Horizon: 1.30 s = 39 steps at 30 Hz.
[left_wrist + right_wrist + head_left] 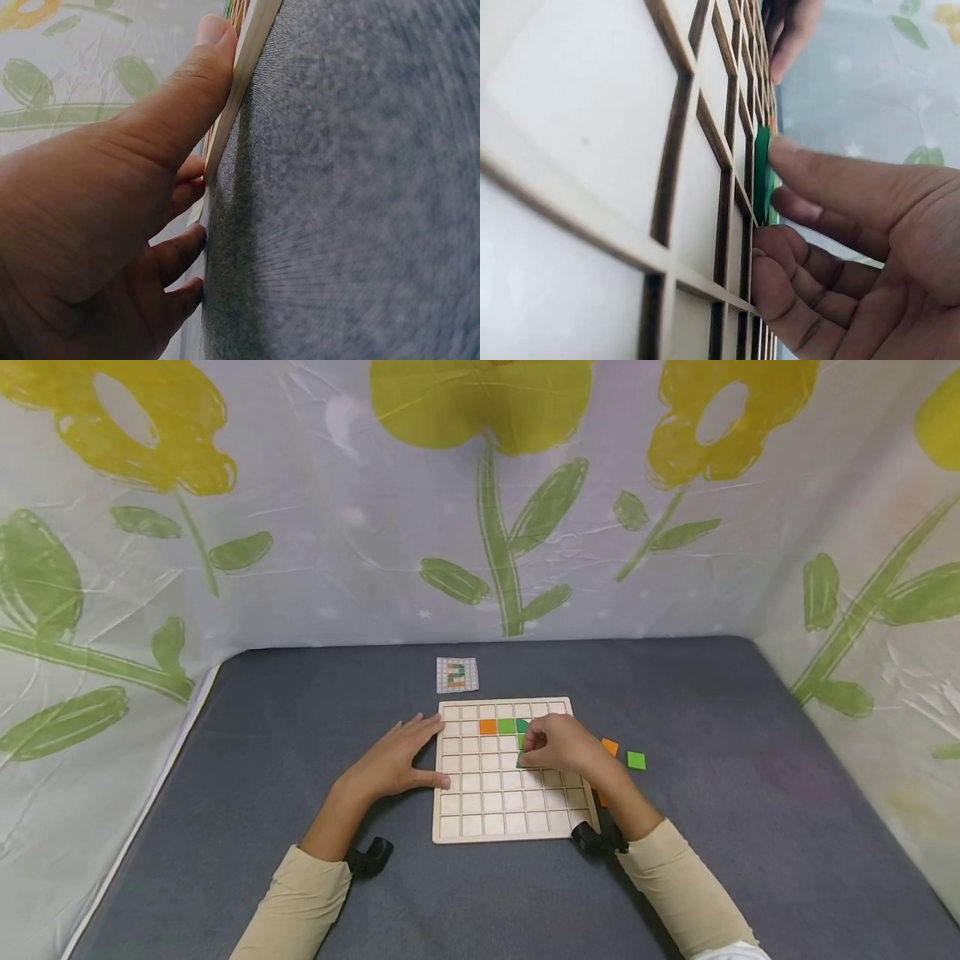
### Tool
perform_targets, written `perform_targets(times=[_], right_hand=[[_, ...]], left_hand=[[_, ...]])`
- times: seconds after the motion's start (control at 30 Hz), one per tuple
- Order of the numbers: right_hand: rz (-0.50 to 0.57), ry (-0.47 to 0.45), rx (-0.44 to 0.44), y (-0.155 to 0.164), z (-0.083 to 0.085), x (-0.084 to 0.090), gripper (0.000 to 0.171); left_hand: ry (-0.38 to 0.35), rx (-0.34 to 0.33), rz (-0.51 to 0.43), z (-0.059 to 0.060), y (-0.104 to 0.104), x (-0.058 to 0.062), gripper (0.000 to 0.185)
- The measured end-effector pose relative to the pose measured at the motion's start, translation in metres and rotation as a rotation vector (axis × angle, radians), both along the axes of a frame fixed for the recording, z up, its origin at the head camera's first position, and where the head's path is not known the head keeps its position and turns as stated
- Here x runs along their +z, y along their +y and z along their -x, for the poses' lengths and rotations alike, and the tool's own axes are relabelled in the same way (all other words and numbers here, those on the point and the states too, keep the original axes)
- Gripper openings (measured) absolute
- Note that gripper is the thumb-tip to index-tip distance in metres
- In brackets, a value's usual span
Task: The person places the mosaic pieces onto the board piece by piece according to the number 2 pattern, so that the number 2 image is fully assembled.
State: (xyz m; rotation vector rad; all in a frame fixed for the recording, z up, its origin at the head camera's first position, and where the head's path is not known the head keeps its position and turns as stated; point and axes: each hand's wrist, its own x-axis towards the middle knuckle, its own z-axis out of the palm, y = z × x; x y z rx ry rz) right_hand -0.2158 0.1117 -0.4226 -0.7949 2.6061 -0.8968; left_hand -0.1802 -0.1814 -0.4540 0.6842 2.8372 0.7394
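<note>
A square wooden grid board (470, 782) lies on the table. My left hand (393, 758) rests at its left edge, the thumb on the rim and the other fingers spread along the side. Over the board's right half, my right hand (564, 745) pinches a dark green tile (761, 176) between thumb and fingers, right at the grid. An orange tile (488, 727), a light green tile (506, 727) and a dark green piece (522, 725) sit side by side in an upper row. Below the last one another light green tile shows partly, mostly covered by the right hand.
A small card (457, 675) with a coloured grid pattern lies behind the board. To the right are a loose green tile (636, 761) and an orange tile (610, 746); more orange shows beneath the right forearm. The grey table (337, 693) meets a flowered curtain at the back.
</note>
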Motion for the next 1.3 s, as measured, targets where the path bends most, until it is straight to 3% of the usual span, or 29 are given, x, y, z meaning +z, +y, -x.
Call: perform_targets(times=[0.33,0.63,0.73,0.93,1.07,1.2,1.3], right_hand=[[-0.009,0.022,-0.011,0.000,0.000,-0.001,0.008],[0.028,0.157,0.130,0.009,-0.003,-0.004,0.020],[0.056,0.118,0.174,0.017,-0.002,-0.003,0.022],[0.107,-0.081,0.233,0.043,0.009,0.007,0.015],[0.048,-0.148,0.171,0.069,0.014,0.015,0.009],[-0.097,-0.175,0.049,0.094,0.016,0.023,0.003],[-0.215,-0.164,-0.052,0.109,0.015,0.028,0.010]], left_hand=[[0.004,0.011,0.011,0.000,0.001,0.000,0.099],[0.010,0.008,0.020,0.002,0.002,-0.003,0.098],[0.006,0.010,0.016,0.001,0.001,-0.003,0.098],[-0.004,0.020,0.009,0.000,0.000,-0.003,0.098],[-0.003,0.019,-0.001,0.000,0.001,-0.004,0.097],[0.002,0.013,0.010,0.001,0.000,-0.004,0.098],[-0.002,0.010,0.015,0.001,0.000,-0.003,0.098]])
